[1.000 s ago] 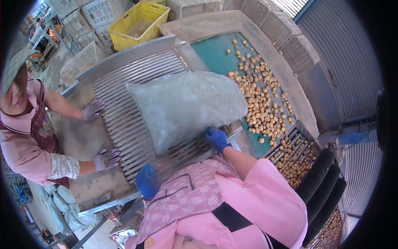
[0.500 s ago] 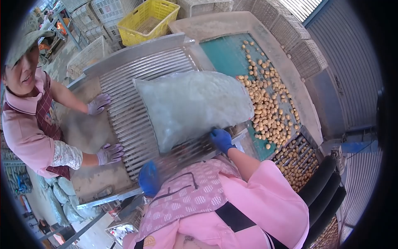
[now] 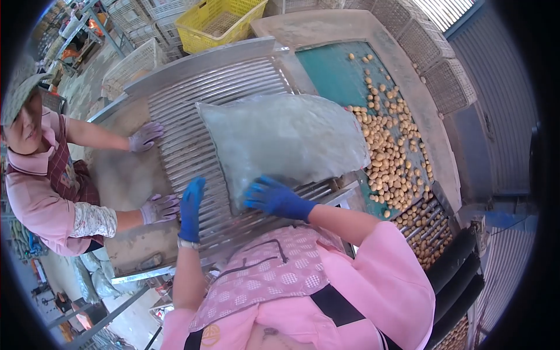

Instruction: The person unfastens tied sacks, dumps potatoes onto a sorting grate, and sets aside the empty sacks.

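Has brought left hand [image 3: 191,211] forward since the earlier frame, open and empty, and shifted right hand [image 3: 279,199] leftward along plastic sack [image 3: 280,137], fingers loosely spread; cannot tell if gripping. Has sack lying across metal rollers [image 3: 186,116], near loose potatoes [image 3: 388,160].

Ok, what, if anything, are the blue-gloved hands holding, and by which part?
Nothing appears held: the right hand is over the near edge of the sack, fingers open, contact unclear; the left hand is empty.
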Available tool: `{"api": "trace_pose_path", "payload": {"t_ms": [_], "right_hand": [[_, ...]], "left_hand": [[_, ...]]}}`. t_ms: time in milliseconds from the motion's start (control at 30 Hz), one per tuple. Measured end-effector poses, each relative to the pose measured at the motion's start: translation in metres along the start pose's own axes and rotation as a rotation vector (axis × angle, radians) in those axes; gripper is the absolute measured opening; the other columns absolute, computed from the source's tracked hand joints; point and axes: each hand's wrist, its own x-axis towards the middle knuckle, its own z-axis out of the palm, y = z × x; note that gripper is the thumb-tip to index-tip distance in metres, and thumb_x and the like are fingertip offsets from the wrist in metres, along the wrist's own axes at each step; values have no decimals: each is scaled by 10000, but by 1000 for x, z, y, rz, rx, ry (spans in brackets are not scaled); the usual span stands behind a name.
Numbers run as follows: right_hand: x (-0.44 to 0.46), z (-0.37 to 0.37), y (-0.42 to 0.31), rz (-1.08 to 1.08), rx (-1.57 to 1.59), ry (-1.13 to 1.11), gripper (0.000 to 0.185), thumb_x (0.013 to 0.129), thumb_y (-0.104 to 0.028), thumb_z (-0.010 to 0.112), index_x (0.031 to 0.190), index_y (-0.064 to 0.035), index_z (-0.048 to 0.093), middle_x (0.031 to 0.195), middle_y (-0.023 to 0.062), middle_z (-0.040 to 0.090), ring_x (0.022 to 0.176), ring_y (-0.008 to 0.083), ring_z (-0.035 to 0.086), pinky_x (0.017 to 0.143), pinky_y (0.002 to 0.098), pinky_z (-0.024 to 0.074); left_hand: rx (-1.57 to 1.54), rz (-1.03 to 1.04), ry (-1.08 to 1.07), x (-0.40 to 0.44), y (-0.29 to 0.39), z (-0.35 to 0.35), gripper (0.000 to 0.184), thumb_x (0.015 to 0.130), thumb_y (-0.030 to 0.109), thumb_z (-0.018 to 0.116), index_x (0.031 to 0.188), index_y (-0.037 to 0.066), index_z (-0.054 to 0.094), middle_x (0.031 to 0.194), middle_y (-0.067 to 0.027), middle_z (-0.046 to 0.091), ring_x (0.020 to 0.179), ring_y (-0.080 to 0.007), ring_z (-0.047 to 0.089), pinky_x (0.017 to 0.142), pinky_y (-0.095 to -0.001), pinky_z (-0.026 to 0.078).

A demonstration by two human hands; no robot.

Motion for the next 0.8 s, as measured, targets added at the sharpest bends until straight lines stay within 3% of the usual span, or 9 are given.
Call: {"api": "trace_pose_path", "payload": {"t_ms": [133,200,267,300,367,433,533,600,800], "right_hand": [[40,59,4,-128,-142,-94,347,844,-191,555,1176,-147,648,1306,63,597,1306,248,494,1207,477,244],[59,81,1,-188,-149,-78,232,815,-209,590,988,-85,684,1093,98,651,1138,279,570,1123,469,357],[65,111,-3,-262,-347,-240,204,796,-235,610,866,-61,691,942,126,672,1009,287,613,1082,464,399],[65,121,-8,-246,-361,-285,162,787,-223,614,781,-78,685,835,129,658,915,300,612,1034,487,413],[72,132,-16,-225,-277,-342,158,779,-211,603,705,-106,695,738,133,656,816,319,614,989,536,407],[77,142,-19,-206,-105,-324,189,784,-230,579,736,-125,728,765,135,680,808,327,618,1008,574,369],[70,156,-13,-262,-27,-392,237,802,-270,563,795,-148,765,773,125,704,797,318,642,1052,578,328],[89,133,-20,-349,-55,-722,230,818,-255,559,796,-167,770,754,113,713,799,285,677,1011,553,374],[114,134,-35,-290,166,-916,201,826,-205,567,784,-159,758,789,122,726,769,264,708,691,432,511]], "left_hand": [[-550,-117,9,99,-7,-6,519,1005,144,539,1493,53,389,1514,-61,437,1352,-183,460,1080,-332,418],[-454,-255,145,140,27,13,498,1023,185,510,1492,59,396,1504,-74,446,1359,-162,445,1087,-319,403],[904,535,39,216,-93,-25,472,1055,284,439,1480,79,420,1493,-82,452,1360,-167,439,1091,-317,390],[306,121,-34,230,-53,-9,437,1051,266,448,1442,72,450,1450,-91,483,1343,-201,454,1105,-340,370],[-6,158,-88,251,-21,20,366,1029,221,464,1354,59,511,1355,-123,540,1302,-267,483,1104,-383,368],[614,583,-165,281,-58,9,351,978,156,475,1311,62,535,1305,-173,568,1283,-325,490,1086,-429,382],[78,131,94,279,-25,42,350,1035,278,486,1277,59,610,1208,-123,653,1101,-203,608,971,-352,475],[-314,-59,-16,282,-31,45,359,1033,305,506,1263,55,624,1184,-100,666,1108,-171,601,993,-339,468],[-971,-215,-131,281,-45,43,388,1042,332,497,1217,14,634,1187,-105,670,1068,-190,624,1001,-347,478]]}}
